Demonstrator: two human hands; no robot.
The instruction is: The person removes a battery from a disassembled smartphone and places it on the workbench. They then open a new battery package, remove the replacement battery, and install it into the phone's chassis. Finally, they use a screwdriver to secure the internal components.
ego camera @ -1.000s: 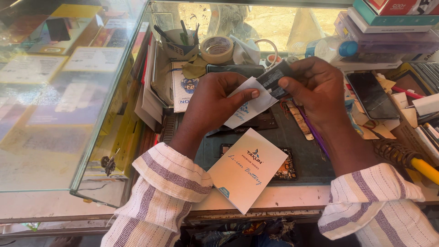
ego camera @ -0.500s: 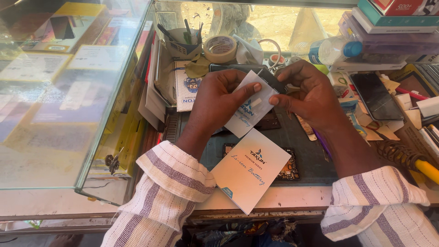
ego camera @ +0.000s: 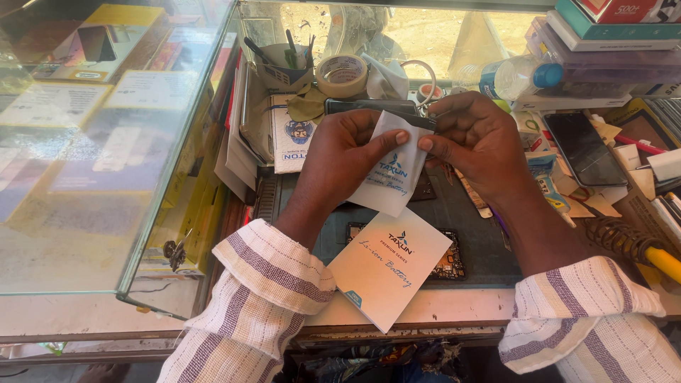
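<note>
Here, hands [ego camera: 418,145] pinching white packet [ego camera: 391,170], cream box [ego camera: 389,266] below

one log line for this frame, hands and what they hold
left hand: pinches white pouch | right hand: grips pouch top edge | white box: lies on dark mat below
</note>
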